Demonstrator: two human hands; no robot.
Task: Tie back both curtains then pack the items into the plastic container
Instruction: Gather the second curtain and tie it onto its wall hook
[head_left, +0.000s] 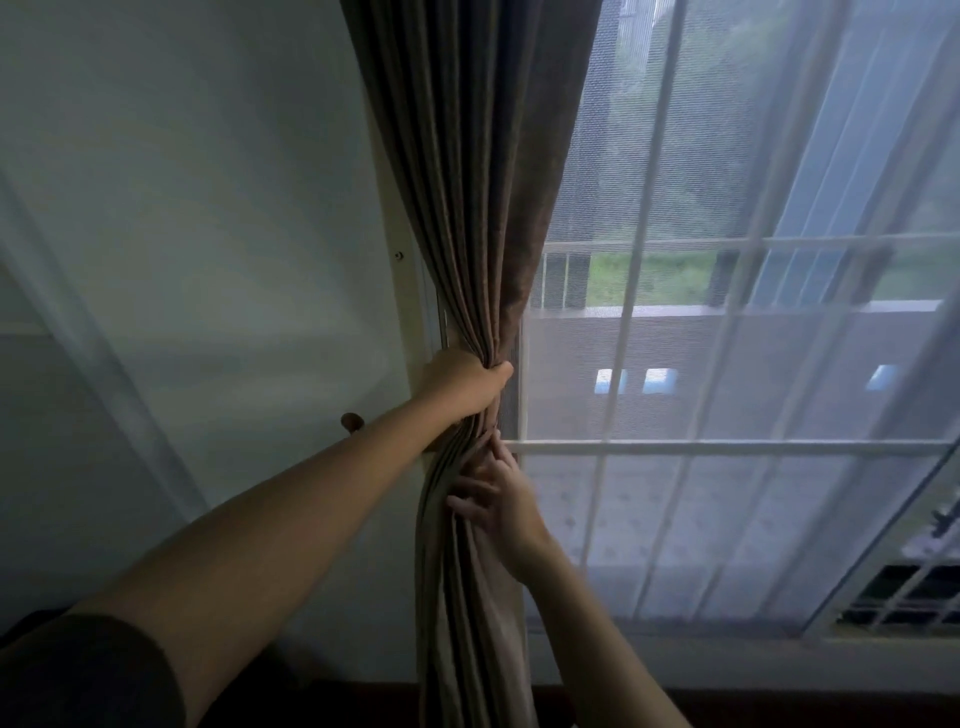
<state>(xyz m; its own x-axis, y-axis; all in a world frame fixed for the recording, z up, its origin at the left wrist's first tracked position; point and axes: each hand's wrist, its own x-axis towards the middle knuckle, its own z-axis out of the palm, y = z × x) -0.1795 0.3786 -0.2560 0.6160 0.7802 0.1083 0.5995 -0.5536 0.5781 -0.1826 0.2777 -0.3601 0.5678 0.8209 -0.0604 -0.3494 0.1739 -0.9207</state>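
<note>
A brown curtain (467, 208) hangs at the left edge of the window, gathered into a tight bundle of folds. My left hand (462, 382) is clenched around the bundle at its narrowest point. Just below it, my right hand (498, 493) lies against the folds with its fingers spread, touching the cloth from the right side. A small brown wall hook (351, 422) sticks out of the wall just left of the curtain, partly behind my left forearm. No tie-back band or plastic container can be seen.
A white wall (208, 234) fills the left half. To the right, a sheer white curtain (779, 364) covers the window with its white bars (727, 447). The window sill (727, 649) runs along the bottom right.
</note>
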